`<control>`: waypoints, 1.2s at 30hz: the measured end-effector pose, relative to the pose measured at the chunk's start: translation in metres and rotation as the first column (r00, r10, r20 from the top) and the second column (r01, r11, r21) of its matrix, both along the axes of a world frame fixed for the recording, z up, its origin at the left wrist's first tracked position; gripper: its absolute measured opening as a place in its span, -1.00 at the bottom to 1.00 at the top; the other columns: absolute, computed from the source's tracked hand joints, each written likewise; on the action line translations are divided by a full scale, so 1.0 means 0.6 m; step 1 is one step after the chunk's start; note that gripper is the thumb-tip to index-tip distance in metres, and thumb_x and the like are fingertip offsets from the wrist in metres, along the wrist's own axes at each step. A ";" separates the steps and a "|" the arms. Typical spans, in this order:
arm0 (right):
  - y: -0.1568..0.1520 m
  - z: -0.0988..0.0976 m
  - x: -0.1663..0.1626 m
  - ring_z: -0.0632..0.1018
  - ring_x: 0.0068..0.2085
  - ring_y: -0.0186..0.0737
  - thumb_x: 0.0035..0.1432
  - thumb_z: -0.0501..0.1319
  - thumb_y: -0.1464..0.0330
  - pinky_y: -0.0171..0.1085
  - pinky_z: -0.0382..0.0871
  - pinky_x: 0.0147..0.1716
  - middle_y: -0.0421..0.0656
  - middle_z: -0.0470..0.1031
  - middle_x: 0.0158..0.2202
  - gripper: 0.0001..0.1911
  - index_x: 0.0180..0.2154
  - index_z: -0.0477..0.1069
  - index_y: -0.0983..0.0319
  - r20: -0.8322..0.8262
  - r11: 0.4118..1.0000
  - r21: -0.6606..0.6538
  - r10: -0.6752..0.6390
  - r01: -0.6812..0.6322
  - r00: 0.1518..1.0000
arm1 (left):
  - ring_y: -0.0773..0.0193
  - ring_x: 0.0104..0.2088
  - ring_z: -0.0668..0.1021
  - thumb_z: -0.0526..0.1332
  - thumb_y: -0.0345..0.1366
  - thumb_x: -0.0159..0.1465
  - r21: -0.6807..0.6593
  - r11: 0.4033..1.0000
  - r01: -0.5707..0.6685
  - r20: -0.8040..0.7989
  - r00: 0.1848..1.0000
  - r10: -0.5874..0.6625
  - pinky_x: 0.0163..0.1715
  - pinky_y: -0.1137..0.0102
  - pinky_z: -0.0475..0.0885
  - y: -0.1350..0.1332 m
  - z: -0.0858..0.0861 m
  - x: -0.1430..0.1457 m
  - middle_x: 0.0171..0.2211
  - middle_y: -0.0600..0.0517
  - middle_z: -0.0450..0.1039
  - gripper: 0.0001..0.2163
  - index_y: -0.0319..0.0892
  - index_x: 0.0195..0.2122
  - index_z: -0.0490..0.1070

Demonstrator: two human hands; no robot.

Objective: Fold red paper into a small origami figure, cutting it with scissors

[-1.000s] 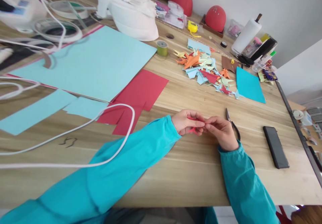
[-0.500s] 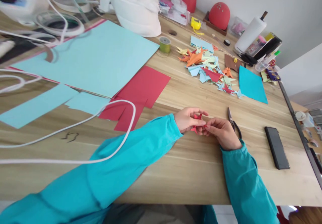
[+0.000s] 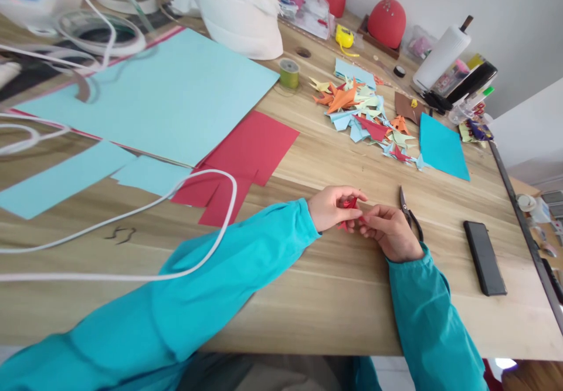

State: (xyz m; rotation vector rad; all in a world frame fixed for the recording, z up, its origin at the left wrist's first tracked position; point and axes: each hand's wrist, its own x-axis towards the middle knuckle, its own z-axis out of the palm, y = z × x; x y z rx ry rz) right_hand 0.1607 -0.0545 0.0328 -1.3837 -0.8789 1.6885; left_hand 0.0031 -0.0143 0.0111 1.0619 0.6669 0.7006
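Note:
A small red origami paper is pinched between my two hands above the wooden table, its pointed folds partly hidden by fingers. My left hand is closed on its left side, thumb across the front. My right hand grips its right end between thumb and fingertips. Just right of that hand lie small black-handled scissors, not touched. Farther back is a heap of folded paper pieces in orange, red, pale blue and pale green, with pointed tips like origami cranes.
Red sheets and a large light-blue sheet lie to the left. A white cable loops over my left sleeve. A phone rests at right; a turquoise sheet and a thread spool sit farther back.
Both hands stay at nearly the same spot with the red origami paper. The fingers and paper have shifted slightly, and the whole view has moved a little.

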 end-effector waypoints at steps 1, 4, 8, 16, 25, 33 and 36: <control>0.000 0.001 0.000 0.48 -0.60 -0.41 -0.25 0.41 0.39 -0.44 0.36 -0.61 -0.20 0.51 -0.62 -0.81 -0.60 0.41 0.30 0.002 1.000 0.001 -0.011 0.011 1.000 | 0.42 -0.65 0.48 0.25 -0.47 0.06 0.002 1.000 -0.003 -0.001 1.000 0.003 -0.71 0.57 0.31 0.000 0.000 0.001 -0.58 0.13 0.38 -0.74 -0.31 -0.19 0.34; 0.000 0.002 -0.002 0.46 -0.62 -0.42 -0.27 0.42 0.41 -0.46 0.34 -0.64 -0.23 0.49 -0.63 -0.78 -0.58 0.38 0.29 -0.010 0.999 0.001 -0.035 0.035 0.999 | 0.42 -0.66 0.47 0.23 -0.49 0.06 -0.001 1.000 -0.017 -0.006 1.000 0.017 -0.71 0.56 0.31 0.000 0.001 0.002 -0.59 0.14 0.37 -0.75 -0.31 -0.20 0.34; 0.000 0.002 -0.003 0.45 -0.64 -0.42 -0.30 0.43 0.41 -0.45 0.32 -0.65 -0.26 0.49 -0.63 -0.72 -0.52 0.35 0.27 -0.011 0.998 0.000 -0.055 0.055 0.998 | 0.42 -0.67 0.47 0.22 -0.51 0.06 -0.012 1.000 -0.029 -0.016 0.999 0.029 -0.72 0.58 0.31 -0.001 0.004 0.002 -0.60 0.14 0.37 -0.76 -0.32 -0.21 0.34; 0.000 -0.013 -0.001 0.37 -0.67 -0.45 -0.24 0.42 0.34 -0.44 0.20 -0.68 -0.30 0.43 -0.65 -0.70 -0.54 0.30 0.26 0.110 0.977 0.209 -0.062 0.038 0.992 | 0.44 -0.66 0.48 0.30 -0.51 -0.01 -0.033 0.998 -0.057 0.061 0.996 0.059 -0.66 0.53 0.43 -0.002 0.007 -0.001 -0.58 0.14 0.40 -0.72 -0.33 -0.24 0.36; -0.001 -0.013 0.002 0.50 -0.53 -0.35 -0.14 0.38 0.34 -0.35 0.38 -0.50 -0.23 0.53 -0.51 -0.65 -0.27 0.36 0.25 0.030 0.975 0.219 -0.048 0.040 0.998 | 0.40 -0.62 0.51 0.33 -0.47 -0.04 -0.077 0.989 -0.127 0.060 0.989 0.132 -0.60 0.46 0.47 -0.003 0.008 -0.002 -0.51 0.11 0.41 -0.71 -0.31 -0.25 0.37; -0.002 -0.014 0.000 0.53 -0.49 -0.34 -0.10 0.36 0.38 -0.32 0.42 -0.45 -0.22 0.55 -0.47 -0.69 -0.25 0.39 0.22 0.042 0.929 0.364 -0.085 0.064 0.995 | 0.35 -0.46 0.52 0.31 -0.46 -0.04 0.104 0.969 -0.223 0.078 0.973 0.216 -0.46 0.44 0.51 -0.009 0.013 -0.001 -0.47 0.06 0.43 -0.72 -0.30 -0.26 0.39; -0.003 -0.011 -0.002 0.53 -0.48 -0.35 -0.12 0.37 0.43 -0.33 0.43 -0.45 -0.23 0.55 -0.46 -0.70 -0.26 0.40 0.22 0.025 0.920 0.382 -0.101 0.084 0.995 | 0.36 -0.44 0.52 0.31 -0.45 -0.03 0.213 0.940 -0.265 0.040 0.964 0.262 -0.43 0.47 0.49 -0.012 0.011 -0.001 -0.45 0.04 0.45 -0.73 -0.29 -0.25 0.41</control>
